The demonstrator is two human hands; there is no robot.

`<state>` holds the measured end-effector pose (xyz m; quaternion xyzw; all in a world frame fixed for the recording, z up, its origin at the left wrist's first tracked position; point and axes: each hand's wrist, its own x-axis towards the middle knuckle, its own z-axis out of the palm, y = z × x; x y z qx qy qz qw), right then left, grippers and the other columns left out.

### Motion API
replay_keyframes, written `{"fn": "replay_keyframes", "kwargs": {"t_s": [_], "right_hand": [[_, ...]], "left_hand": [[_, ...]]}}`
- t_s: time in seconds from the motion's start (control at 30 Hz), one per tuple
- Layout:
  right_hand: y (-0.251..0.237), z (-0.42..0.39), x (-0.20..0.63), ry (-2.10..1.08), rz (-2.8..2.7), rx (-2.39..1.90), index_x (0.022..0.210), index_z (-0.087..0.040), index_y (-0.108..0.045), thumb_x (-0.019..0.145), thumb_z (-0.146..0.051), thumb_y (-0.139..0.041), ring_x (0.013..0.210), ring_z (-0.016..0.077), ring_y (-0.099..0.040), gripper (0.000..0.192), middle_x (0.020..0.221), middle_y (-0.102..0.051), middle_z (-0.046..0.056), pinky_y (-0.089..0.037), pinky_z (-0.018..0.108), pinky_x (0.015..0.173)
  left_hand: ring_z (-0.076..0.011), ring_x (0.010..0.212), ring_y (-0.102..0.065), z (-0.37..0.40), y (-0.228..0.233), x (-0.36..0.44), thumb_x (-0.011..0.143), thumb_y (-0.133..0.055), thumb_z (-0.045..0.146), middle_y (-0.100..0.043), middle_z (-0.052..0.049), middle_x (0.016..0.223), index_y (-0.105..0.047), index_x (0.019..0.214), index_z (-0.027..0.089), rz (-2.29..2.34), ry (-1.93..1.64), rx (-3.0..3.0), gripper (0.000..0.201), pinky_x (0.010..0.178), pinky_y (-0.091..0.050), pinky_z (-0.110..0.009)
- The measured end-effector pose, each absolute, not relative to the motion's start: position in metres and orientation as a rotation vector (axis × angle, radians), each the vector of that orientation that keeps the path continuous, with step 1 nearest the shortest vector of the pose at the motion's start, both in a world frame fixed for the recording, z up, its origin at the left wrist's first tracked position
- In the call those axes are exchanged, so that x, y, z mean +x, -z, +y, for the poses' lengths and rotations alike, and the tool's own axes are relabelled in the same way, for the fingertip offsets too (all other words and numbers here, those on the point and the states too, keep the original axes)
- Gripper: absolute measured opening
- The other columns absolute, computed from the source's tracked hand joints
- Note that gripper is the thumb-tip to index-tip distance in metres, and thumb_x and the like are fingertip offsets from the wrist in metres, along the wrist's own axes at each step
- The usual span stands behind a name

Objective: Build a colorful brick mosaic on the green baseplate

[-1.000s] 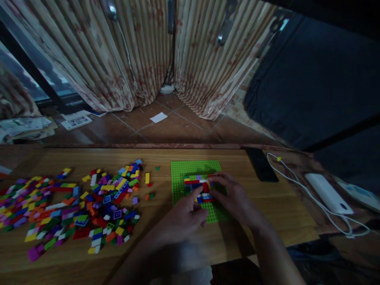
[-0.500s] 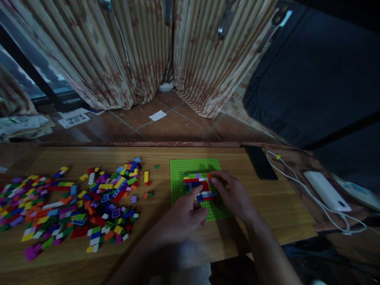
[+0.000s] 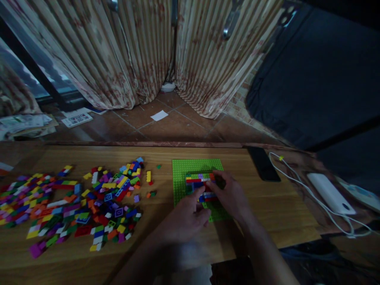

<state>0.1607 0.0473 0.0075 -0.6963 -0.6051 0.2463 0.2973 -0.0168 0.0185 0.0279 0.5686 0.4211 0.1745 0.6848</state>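
Where your left hand [image 3: 187, 215], thumb and forefinger spread, meets the bricks [image 3: 194, 181] on the green board [image 3: 180, 168], just right of lower centre, brace lightly; press squarely with your right hand [image 3: 233, 196], whose pinch, if any, cannot be told.

"What tells you that you're in a home?"

"Start with the curtains [image 3: 148, 51]: striped, with reddish patterning, they hang down to the tiled floor [image 3: 181, 128] in front of you."

"Your wooden table [image 3: 276, 209] fits too. You have toy bricks [image 3: 107, 209] strewn over its left side and a phone [image 3: 264, 164] towards its right end."

"You also have stacked papers [image 3: 26, 124] near the window [image 3: 59, 81], like any lived-in room."

"And on your right?"

"A big dark cloth [image 3: 320, 75]; it may cover furniture, but it's too dim to tell you."
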Motion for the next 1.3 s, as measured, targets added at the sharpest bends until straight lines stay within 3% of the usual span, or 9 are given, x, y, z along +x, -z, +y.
{"fn": "replay_keyframes", "kwargs": {"t_s": [0.33, 0.57, 0.83, 0.97, 1.07, 1.2, 1.3], "right_hand": [[-0.005, 0.048, 0.158, -0.652, -1.566, -1.893, 0.115, -0.012, -0.064, 0.076, -0.040, -0.068, 0.098, 0.0263, -0.064, 0.048, 0.110, -0.067, 0.014, -0.051, 0.043, 0.088], [-0.001, 0.049, 0.158, -0.648, -1.591, -1.888, 0.119, -0.013, -0.062, 0.076, -0.040, -0.066, 0.099, 0.0272, -0.065, 0.051, 0.112, -0.066, 0.015, -0.050, 0.045, 0.089], [-0.002, 0.051, 0.164, -0.714, -1.569, -1.870, 0.115, -0.014, -0.064, 0.072, -0.049, -0.068, 0.094, 0.0277, -0.067, 0.056, 0.108, -0.069, 0.015, -0.052, 0.044, 0.085], [-0.008, 0.054, 0.168, -0.797, -1.460, -1.833, 0.108, -0.014, -0.067, 0.077, -0.054, -0.059, 0.089, 0.0265, -0.069, 0.051, 0.099, -0.073, 0.013, -0.053, 0.040, 0.080], [-0.014, 0.055, 0.166, -0.692, -1.347, -1.877, 0.098, -0.015, -0.070, 0.079, -0.054, -0.056, 0.085, 0.0271, -0.069, 0.047, 0.092, -0.075, 0.012, -0.052, 0.038, 0.076], [-0.020, 0.052, 0.151, -0.454, -1.284, -1.825, 0.099, -0.015, -0.072, 0.082, -0.050, -0.056, 0.088, 0.0281, -0.069, 0.042, 0.096, -0.074, 0.013, -0.051, 0.039, 0.078], [-0.022, 0.047, 0.135, -0.407, -1.223, -1.707, 0.097, -0.015, -0.072, 0.082, -0.045, -0.059, 0.087, 0.0259, -0.068, 0.036, 0.096, -0.074, 0.012, -0.051, 0.039, 0.078]], "left_hand": [[-0.0145, 0.058, -0.057, 0.018, -0.026, -0.016, 0.086, -0.048, 0.026, -0.065, -0.002, 0.071, -0.025, 0.152, 0.017, 0.939, -0.421, 1.315, 0.070, 0.054, -0.041, -0.024], [-0.0132, 0.054, -0.053, 0.015, -0.020, -0.016, 0.087, -0.048, 0.028, -0.065, -0.002, 0.073, -0.023, 0.152, 0.017, 0.928, -0.454, 1.390, 0.070, 0.048, -0.035, -0.023], [-0.0155, 0.058, -0.055, 0.014, -0.025, -0.016, 0.084, -0.049, 0.025, -0.066, -0.003, 0.070, -0.032, 0.148, 0.011, 0.996, -0.497, 1.483, 0.068, 0.051, -0.037, -0.026], [-0.0162, 0.061, -0.057, 0.010, -0.024, -0.015, 0.085, -0.047, 0.026, -0.066, -0.004, 0.074, -0.033, 0.147, 0.009, 1.018, -0.514, 1.462, 0.065, 0.054, -0.040, -0.026], [-0.0155, 0.059, -0.056, 0.010, -0.023, -0.014, 0.085, -0.049, 0.026, -0.065, -0.004, 0.072, -0.037, 0.144, 0.008, 1.033, -0.536, 1.451, 0.063, 0.055, -0.041, -0.026], [-0.0152, 0.062, -0.057, 0.010, -0.025, -0.018, 0.085, -0.048, 0.026, -0.066, -0.004, 0.075, -0.049, 0.138, 0.013, 1.041, -0.657, 1.432, 0.054, 0.058, -0.043, -0.026], [-0.0137, 0.061, -0.054, 0.009, -0.028, -0.024, 0.089, -0.047, 0.032, -0.063, -0.002, 0.073, -0.066, 0.114, 0.019, 1.107, -0.819, 1.359, 0.034, 0.056, -0.041, -0.024]]}}
